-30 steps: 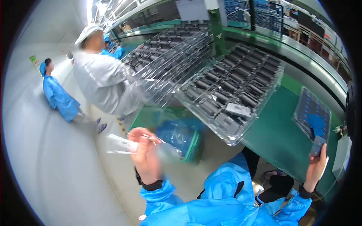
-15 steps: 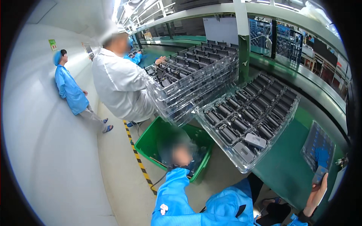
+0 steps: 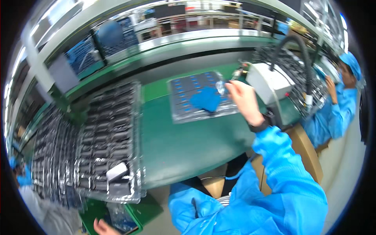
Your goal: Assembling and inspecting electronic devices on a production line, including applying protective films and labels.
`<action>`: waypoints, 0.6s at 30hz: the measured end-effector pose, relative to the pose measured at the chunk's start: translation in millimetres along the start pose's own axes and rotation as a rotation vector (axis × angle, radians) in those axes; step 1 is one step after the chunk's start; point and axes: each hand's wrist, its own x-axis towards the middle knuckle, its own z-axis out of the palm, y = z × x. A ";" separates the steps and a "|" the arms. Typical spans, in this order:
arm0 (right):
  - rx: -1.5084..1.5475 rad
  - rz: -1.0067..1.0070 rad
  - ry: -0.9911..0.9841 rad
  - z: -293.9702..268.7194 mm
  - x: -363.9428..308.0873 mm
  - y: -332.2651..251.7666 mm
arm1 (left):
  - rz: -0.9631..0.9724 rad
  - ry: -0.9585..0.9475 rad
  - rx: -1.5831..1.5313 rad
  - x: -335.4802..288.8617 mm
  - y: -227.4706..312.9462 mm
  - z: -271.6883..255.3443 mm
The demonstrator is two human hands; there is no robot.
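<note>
My right hand (image 3: 246, 101) reaches over the right side of a clear tray (image 3: 181, 116) with rows of small blue pieces. Its thumb and fingers are pinched together beside a small shiny, clear bit (image 3: 221, 87), blurred; whether they hold it is unclear. A loose pile of blue pieces (image 3: 206, 99) lies on that tray. At the lower left edge, my left hand (image 3: 104, 227) is partly in view, fingers apart and nothing seen in them. It is close to the green bin (image 3: 147, 209), which has clear plastic inside.
At left, a clear tray (image 3: 137, 145) of black parts carries a light grey block (image 3: 116, 171), beside stacked trays (image 3: 53, 156). A white machine (image 3: 270, 83) with a black hose stands on the green table (image 3: 188, 145). Co-workers (image 3: 331, 105) are at both sides.
The view has swung right. My left hand has come away from inside the green bin. The grey block seen in my right hand is no longer visible there; that hand is now over the blue-piece tray.
</note>
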 end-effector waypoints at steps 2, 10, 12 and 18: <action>-0.293 -0.321 0.114 11.6 8.5 12.0 | 0.215 0.226 0.026 -20.2 155.1 1.3; -0.797 -0.500 -0.388 46.4 0.4 29.6 | 1.034 -0.968 -0.475 -115.2 369.3 67.1; -0.772 -0.604 -0.377 21.3 0.3 20.5 | 1.370 -0.990 -0.734 -153.4 387.4 100.2; 0.464 -0.066 -0.908 -29.0 -71.8 -93.3 | 1.563 -1.089 -0.892 -220.2 401.1 110.1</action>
